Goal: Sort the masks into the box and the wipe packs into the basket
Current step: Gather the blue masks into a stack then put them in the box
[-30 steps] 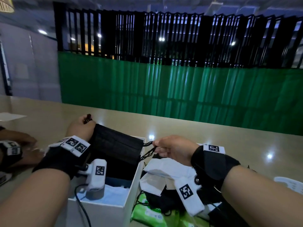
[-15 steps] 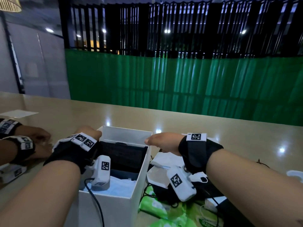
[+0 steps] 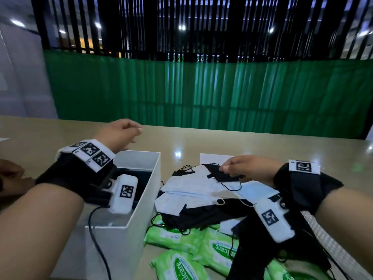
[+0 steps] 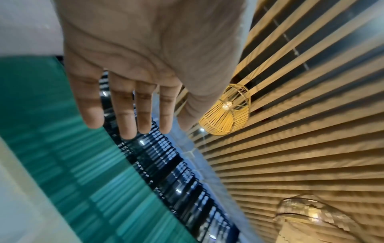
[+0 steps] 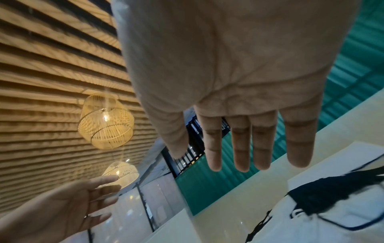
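Wrist views show left hand (image 4: 145, 49) and right hand (image 5: 228, 65) flat-fingered, empty. Only head view catches one box (image 3: 149, 178) under the left and at least four wipe packs (image 3: 175, 237) near the right.

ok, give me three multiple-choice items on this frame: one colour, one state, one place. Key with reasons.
1. What colour is the box?
A brown
B white
C green

2. What state is the left hand in?
A fingers straight, holding nothing
B pinching a mask
C gripping a wipe pack

3. Where do the wipe packs lie?
A in the box
B in the left hand
C on the table, at the near edge of the mask pile

Key:
1 B, since its walls are plain white in the head view.
2 A, since the left wrist view shows straight fingers with nothing in them.
3 C, since the green packs lie on the table right of the box, partly under the masks.
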Demonstrator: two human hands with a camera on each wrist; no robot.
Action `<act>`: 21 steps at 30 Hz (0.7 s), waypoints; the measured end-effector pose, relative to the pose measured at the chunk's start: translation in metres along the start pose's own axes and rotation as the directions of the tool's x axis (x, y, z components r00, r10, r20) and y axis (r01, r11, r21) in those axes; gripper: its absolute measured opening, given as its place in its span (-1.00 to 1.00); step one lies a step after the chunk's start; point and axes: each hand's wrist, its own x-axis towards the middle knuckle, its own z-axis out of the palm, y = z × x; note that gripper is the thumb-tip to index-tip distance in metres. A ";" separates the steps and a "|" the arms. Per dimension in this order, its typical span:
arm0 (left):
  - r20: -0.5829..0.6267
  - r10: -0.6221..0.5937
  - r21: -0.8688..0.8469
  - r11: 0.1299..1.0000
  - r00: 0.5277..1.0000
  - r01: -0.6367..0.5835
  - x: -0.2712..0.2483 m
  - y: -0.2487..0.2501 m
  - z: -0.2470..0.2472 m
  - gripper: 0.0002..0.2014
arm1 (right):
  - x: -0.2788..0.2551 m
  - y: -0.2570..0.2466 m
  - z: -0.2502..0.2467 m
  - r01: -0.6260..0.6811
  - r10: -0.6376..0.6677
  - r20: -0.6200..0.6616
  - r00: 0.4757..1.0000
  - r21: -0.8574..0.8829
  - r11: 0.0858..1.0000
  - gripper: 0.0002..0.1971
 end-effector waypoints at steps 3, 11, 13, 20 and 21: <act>0.092 0.071 -0.074 0.995 0.993 -0.064 -0.013 0.038 0.025 -0.91 | -0.013 0.030 -0.015 -0.060 0.064 -0.037 0.997 0.113 0.992 -0.79; 0.384 0.004 0.087 0.995 0.923 -0.040 -0.039 0.052 0.121 -0.89 | -0.037 0.098 -0.028 -0.274 0.316 -0.092 0.944 0.310 0.910 -0.88; 0.474 -0.093 0.243 0.970 0.875 -0.028 -0.042 0.037 0.147 -0.85 | -0.036 0.113 -0.024 -0.315 0.363 -0.086 0.928 0.343 0.885 -0.86; 0.363 -0.305 0.645 0.764 0.880 -0.001 -0.029 -0.023 0.190 -0.35 | -0.024 0.122 -0.011 -0.406 0.486 -0.064 0.871 0.465 0.787 -0.46; 0.341 -0.311 0.664 0.747 0.887 0.006 -0.026 -0.029 0.192 -0.35 | -0.019 0.123 -0.009 -0.396 0.500 -0.060 0.864 0.534 0.747 -0.42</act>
